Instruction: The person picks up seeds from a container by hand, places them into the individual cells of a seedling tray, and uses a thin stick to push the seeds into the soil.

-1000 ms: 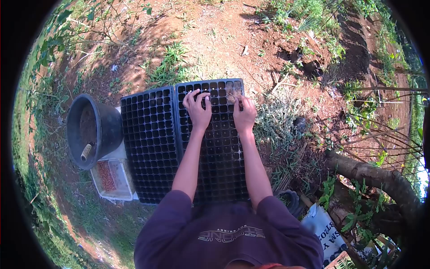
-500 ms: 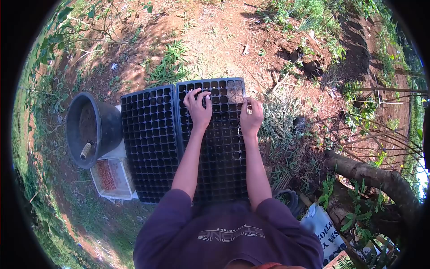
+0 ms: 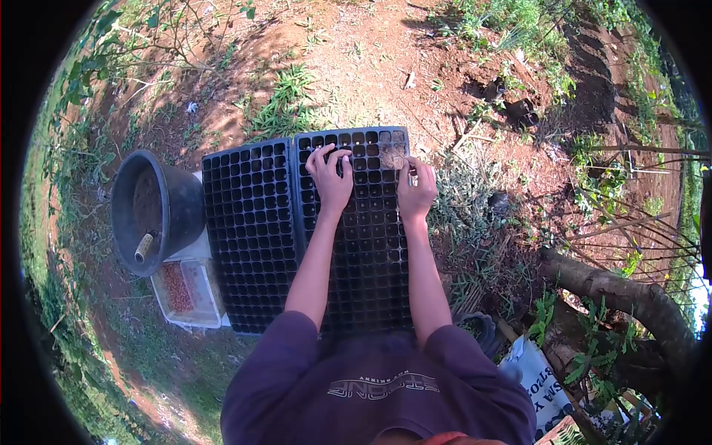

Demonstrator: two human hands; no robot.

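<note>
Two black seedling trays lie side by side, the left tray (image 3: 248, 237) and the right tray (image 3: 367, 245). Over the upper left of the right tray is my left hand (image 3: 331, 178), thumb and fingers curved apart with nothing between them. My right hand (image 3: 417, 187) is at that tray's upper right edge, thumb and forefinger pinched together. What it pinches, if anything, is too small to make out. Just beyond its fingertips, brown soil (image 3: 392, 154) covers a few corner cells.
Left of the trays stand a dark bucket (image 3: 182, 215) with soil and a handled tool (image 3: 144, 248), and a white container (image 3: 211, 297) holding reddish seeds (image 3: 176, 288). A thick branch (image 3: 615, 285) and a printed white sack (image 3: 528, 371) are at the lower right.
The soil at the tray's corner has shifted and gathered nearer my right fingertips, showing more of the top corner cells. Both hands have stayed nearly in place.
</note>
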